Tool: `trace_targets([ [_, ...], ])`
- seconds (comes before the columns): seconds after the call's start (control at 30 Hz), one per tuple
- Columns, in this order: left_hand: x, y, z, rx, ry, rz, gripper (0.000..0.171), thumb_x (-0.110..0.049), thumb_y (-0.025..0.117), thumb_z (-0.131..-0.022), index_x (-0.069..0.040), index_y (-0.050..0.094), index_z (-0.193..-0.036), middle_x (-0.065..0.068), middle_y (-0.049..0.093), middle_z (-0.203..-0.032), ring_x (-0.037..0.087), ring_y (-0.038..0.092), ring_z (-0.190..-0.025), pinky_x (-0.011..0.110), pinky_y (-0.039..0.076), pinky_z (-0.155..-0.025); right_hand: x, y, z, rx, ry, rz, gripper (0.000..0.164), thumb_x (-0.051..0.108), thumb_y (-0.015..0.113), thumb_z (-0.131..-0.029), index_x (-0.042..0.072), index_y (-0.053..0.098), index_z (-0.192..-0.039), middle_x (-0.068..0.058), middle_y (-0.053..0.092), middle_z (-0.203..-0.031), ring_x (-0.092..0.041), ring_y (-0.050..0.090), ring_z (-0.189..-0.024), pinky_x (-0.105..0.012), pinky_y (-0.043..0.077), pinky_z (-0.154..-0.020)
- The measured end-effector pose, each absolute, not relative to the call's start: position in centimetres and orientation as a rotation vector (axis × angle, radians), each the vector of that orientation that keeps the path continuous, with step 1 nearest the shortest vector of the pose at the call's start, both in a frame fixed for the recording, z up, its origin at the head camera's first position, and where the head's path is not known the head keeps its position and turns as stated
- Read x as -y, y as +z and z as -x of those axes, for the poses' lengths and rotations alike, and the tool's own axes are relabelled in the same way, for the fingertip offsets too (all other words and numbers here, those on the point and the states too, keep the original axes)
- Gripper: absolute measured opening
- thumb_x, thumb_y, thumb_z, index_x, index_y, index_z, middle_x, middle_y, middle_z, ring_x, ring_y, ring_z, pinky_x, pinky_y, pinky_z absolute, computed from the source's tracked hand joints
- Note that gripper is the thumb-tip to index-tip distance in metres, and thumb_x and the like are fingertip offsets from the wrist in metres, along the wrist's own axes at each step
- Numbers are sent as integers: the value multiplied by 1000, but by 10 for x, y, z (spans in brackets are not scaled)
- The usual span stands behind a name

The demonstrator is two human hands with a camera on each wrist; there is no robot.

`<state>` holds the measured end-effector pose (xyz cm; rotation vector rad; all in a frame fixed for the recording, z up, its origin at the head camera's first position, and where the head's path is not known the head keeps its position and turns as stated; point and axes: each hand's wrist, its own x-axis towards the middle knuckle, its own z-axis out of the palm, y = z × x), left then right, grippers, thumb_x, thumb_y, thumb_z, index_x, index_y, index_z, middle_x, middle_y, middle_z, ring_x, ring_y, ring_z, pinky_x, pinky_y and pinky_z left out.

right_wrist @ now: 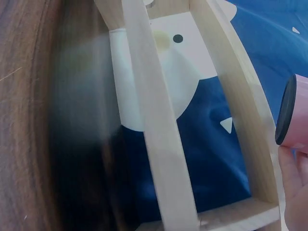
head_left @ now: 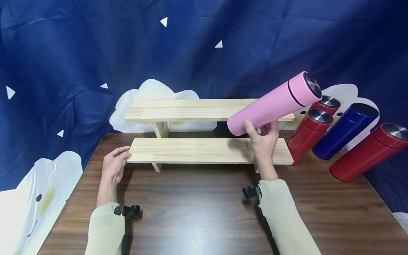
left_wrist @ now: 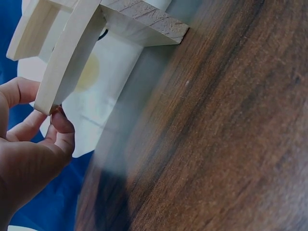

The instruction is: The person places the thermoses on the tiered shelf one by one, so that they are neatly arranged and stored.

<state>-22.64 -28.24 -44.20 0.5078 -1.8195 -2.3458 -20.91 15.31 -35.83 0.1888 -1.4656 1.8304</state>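
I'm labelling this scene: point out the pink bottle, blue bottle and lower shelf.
Pink bottle (head_left: 271, 106), head view: mid-body.
Blue bottle (head_left: 344, 131), head view: mid-body.
Lower shelf (head_left: 197, 150), head view: bare top surface.

The near part of the table (head_left: 197, 212) leaves an open way between the arms (head_left: 106, 230). Across the far side the wooden shelf (head_left: 191, 150) bars a low path, but above its left half a hand could pass over. The left hand (head_left: 114, 164) fills its left end. On the right, the right hand (head_left: 264, 141) and slanted pink bottle (head_left: 271, 106) obstruct; whether that bottle clears the upper board (head_left: 181, 109) is hard to judge. Three red bottles (head_left: 309, 136) and a blue bottle (head_left: 344, 132) crowd the far right.
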Motion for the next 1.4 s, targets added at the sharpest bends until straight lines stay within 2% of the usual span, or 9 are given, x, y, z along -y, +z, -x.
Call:
trace_targets([
  [0.1, 283, -443, 227, 1815, -2346, -512, 28, 15, 58, -87, -7, 74, -90, 1, 69, -86, 9, 63, -78, 17, 53, -67, -149, -356, 213, 1480, 1830, -182, 42, 1, 78, -77, 12, 66, -116, 2, 67, -100, -13, 59, -88, -24, 45, -78],
  [0.33, 283, -445, 228, 1813, -2346, -515, 27, 16, 58, -87, -5, 74, -92, 2, 69, -88, 10, 63, -81, 18, 54, -68, -140, -351, 221, 1512, 1846, -248, 42, 2, 77, -78, 11, 65, -118, 2, 68, -102, -14, 62, -94, -26, 49, -88],
  [0.47, 283, -445, 229, 1820, -2347, -518, 27, 16, 57, -87, -5, 74, -93, 2, 69, -88, 10, 64, -82, 18, 54, -70, -133, -346, 225, 1555, 1808, -271, 41, 2, 77, -78, 9, 64, -116, 4, 69, -100, -12, 63, -93, -26, 50, -85],
  [0.77, 283, -445, 228, 1804, -2356, -520, 27, 15, 58, -87, -6, 74, -91, 2, 69, -88, 11, 63, -81, 18, 54, -68, -117, -331, 232, 1656, 1740, -320, 47, 2, 77, -79, -8, 60, -122, 5, 67, -102, -10, 63, -93, -31, 51, -85],
  [0.9, 284, -444, 229, 1807, -2361, -516, 27, 15, 58, -87, -6, 74, -91, 2, 69, -89, 11, 63, -82, 18, 54, -70, -111, -326, 235, 1700, 1721, -321, 50, 3, 78, -80, -11, 57, -123, 5, 65, -102, -8, 61, -92, -32, 52, -85],
  [1.03, 283, -445, 228, 1809, -2368, -517, 27, 15, 57, -87, -5, 74, -93, 2, 69, -90, 11, 63, -83, 18, 54, -70, -105, -321, 240, 1745, 1731, -317, 51, 4, 79, -80, -11, 58, -123, 2, 65, -101, -7, 61, -90, -34, 53, -82],
  [1.13, 283, -445, 229, 1810, -2367, -512, 27, 15, 58, -87, -6, 74, -92, 2, 69, -89, 11, 63, -82, 18, 54, -70, -99, -315, 244, 1784, 1738, -318, 52, 5, 80, -81, -9, 58, -125, -7, 66, -104, -8, 62, -91, -37, 53, -83],
  [1.27, 284, -445, 230, 1805, -2371, -500, 28, 16, 58, -87, -7, 75, -91, 2, 69, -88, 11, 63, -79, 18, 54, -68, -95, -323, 269, 1830, 1730, -319, 53, 14, 83, -80, -1, 61, -126, -12, 66, -109, -14, 63, -93, -35, 53, -88],
  [1.4, 284, -445, 230, 1808, -2372, -490, 29, 16, 57, -87, -7, 75, -90, 2, 69, -88, 10, 63, -80, 18, 53, -68, -89, -330, 289, 1866, 1734, -329, 57, 22, 86, -78, 4, 61, -126, -11, 66, -113, -23, 64, -98, -34, 52, -91],
])
